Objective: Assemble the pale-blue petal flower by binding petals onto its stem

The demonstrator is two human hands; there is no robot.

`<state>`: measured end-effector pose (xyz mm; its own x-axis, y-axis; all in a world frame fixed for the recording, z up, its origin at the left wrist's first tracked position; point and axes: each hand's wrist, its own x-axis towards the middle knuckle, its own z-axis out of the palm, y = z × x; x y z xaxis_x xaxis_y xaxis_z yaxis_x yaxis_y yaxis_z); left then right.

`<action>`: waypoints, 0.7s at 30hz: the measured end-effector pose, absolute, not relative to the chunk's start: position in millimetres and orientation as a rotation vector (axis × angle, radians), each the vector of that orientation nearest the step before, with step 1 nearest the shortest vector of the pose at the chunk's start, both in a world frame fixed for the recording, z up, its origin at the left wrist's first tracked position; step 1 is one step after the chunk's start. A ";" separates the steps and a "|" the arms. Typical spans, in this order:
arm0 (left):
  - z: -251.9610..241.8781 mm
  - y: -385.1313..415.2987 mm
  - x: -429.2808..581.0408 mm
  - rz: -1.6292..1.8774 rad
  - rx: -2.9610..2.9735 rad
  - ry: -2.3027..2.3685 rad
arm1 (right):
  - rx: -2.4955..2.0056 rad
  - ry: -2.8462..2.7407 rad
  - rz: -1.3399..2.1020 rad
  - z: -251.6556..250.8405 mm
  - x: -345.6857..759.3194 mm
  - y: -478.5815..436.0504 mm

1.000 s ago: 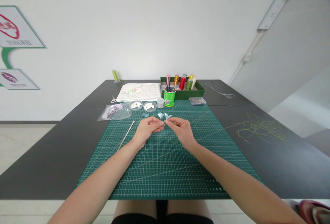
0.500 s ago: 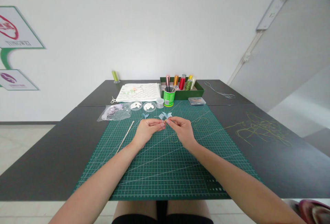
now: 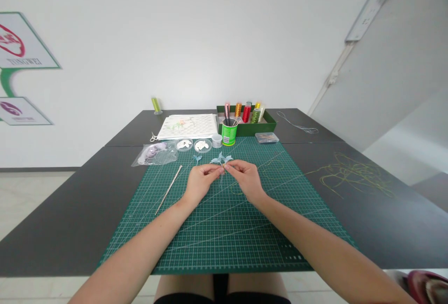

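Observation:
My left hand (image 3: 201,183) is closed in a pinch on the thin stems of a light-blue flower (image 3: 220,157), just under its pointed petals. Against it, fingertip to fingertip, my right hand (image 3: 247,178) is also pinched, with a bit of yellow-green thread showing where the fingers meet. Pale stem ends hang below the fingers. A separate blue petal piece (image 3: 198,158) lies on the cutting mat (image 3: 224,234), beyond my left hand. Faint loops of thread (image 3: 276,162) lie on the mat beside my right hand.
A metal rod (image 3: 168,190) lies left of my left arm. Beyond stand a green can (image 3: 229,135), dishes of white pieces (image 3: 203,145), a plastic bag (image 3: 156,154), and a box (image 3: 250,129) of thread spools. Tangled green thread (image 3: 357,173) lies at right.
The blue flower has turned in my fingers, its petals now spread wider sideways. My hands stay together in nearly the same place, and the stem ends show more clearly below.

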<state>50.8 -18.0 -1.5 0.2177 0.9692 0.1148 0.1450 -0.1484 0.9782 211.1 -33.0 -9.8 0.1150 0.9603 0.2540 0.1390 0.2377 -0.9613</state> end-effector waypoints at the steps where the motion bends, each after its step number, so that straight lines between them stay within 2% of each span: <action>1: -1.5 -18.6 50.6 1.058 1.529 1.100 | -1.164 -1.317 0.869 -10.0 211.4 -32.6; 14: -2.9 -19.7 47.9 1.059 1.860 1.131 | -1.185 -1.369 0.862 -11.5 213.1 -29.3; 21: 0.8 -27.3 50.7 0.954 1.756 1.084 | -1.208 -1.413 0.781 -8.0 212.4 -31.4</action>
<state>50.7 -27.3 0.8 0.3358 0.9265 0.1697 0.2865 -0.2721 0.9186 212.4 -31.4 -8.0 0.0830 0.9502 0.3005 0.2511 0.2719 -0.9290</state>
